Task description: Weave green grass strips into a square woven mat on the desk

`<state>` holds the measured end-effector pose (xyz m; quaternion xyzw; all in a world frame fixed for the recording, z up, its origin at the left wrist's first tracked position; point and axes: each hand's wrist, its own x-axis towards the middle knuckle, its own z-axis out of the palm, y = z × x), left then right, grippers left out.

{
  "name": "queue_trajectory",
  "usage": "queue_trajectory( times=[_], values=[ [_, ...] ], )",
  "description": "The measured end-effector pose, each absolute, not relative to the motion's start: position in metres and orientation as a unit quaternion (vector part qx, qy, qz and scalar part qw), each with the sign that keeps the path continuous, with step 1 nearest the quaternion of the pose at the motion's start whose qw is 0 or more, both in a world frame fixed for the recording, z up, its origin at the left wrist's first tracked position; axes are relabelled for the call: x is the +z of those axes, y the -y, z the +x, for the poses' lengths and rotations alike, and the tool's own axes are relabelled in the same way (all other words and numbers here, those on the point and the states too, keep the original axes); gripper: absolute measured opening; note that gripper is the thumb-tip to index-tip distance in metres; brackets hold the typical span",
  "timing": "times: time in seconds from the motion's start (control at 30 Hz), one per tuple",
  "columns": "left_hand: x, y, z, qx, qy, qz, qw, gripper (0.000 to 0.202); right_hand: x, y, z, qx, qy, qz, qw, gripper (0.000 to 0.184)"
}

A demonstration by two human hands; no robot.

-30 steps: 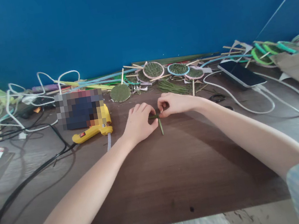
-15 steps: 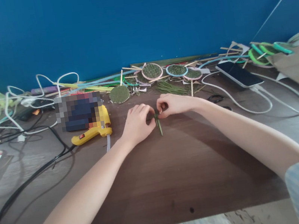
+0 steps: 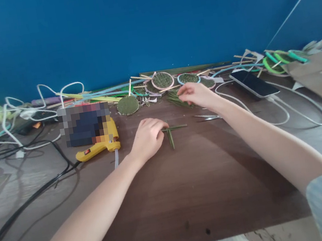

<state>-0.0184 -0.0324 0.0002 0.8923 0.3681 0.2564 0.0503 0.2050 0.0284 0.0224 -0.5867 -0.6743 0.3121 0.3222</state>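
My left hand (image 3: 149,138) is closed around the upper left end of a small cross of flat green leaf strips (image 3: 170,135), pinning it to the table. One strip sticks out to the right, another points toward me. My right hand (image 3: 196,95) hovers over a pile of cut green leaf strips (image 3: 175,97), its bent fingers apart and no strip visible in them. Below that hand lies a pair of scissors (image 3: 208,117), its handles hidden behind my right forearm.
A yellow glue gun (image 3: 98,148) with a black cord lies on the left. Round woven green fans (image 3: 128,105) on sticks line the back of the table. Toward the right are a phone (image 3: 254,83) on a white cable and a piece of cardboard (image 3: 313,80).
My right hand has left the leaf strips at my left hand and moved right and away, over the pile. The strip pointing right and the scissor blades now show. My left hand stays put.
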Motion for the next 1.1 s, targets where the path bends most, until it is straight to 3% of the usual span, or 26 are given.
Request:
queue_trajectory(
  times=[0.07, 0.2, 0.33, 0.6, 1.1],
  values=[
    [0.0, 0.032, -0.019, 0.261, -0.385, 0.883, 0.058, 0.031, 0.019, -0.034, 0.215, 0.236, 0.676, -0.616, 0.328, 0.019],
    [0.001, 0.031, -0.019, 0.272, -0.416, 0.865, 0.066, 0.031, 0.014, -0.038, 0.223, 0.21, 0.702, -0.645, 0.218, 0.024],
    [0.001, 0.031, -0.018, 0.276, -0.436, 0.854, 0.074, 0.029, 0.012, -0.038, 0.22, 0.206, 0.719, -0.637, 0.185, 0.016],
    [0.002, 0.03, -0.02, 0.271, -0.444, 0.85, 0.082, 0.028, 0.02, -0.043, 0.229, 0.296, 0.654, -0.617, 0.321, 0.017],
    [0.003, 0.028, -0.021, 0.305, -0.499, 0.803, 0.118, 0.024, 0.034, -0.035, 0.221, 0.451, 0.602, -0.57, 0.33, 0.012]
  ],
)
